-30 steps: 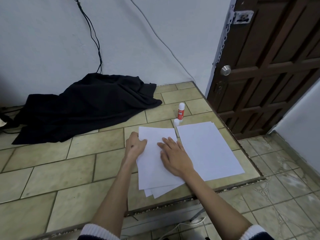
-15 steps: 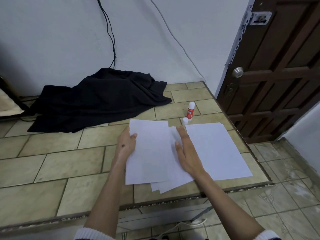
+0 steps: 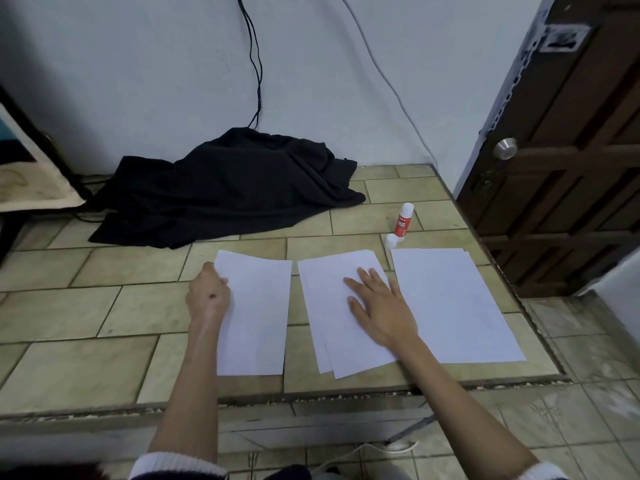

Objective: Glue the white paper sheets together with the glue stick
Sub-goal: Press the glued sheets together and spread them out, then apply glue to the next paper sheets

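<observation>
Our left hand [image 3: 207,295] pinches the far left corner of a single sheet [image 3: 254,317], while our right hand [image 3: 379,308] lies flat and relaxed on the middle stack [image 3: 341,306], our landmark. We judge we are laying out sheets for gluing. Next comes reaching the uncapped glue stick [image 3: 404,220], beyond that stack's far right corner, its cap [image 3: 391,240] beside it.

Your left hand [image 3: 207,295] pinches the left sheet's [image 3: 258,317] far-left corner, your right hand [image 3: 379,306] lies flat on the middle stack [image 3: 332,306], a third stack [image 3: 450,303] lies by the counter's [image 3: 104,341] right edge, and the glue stick [image 3: 404,220] stands behind it.
</observation>
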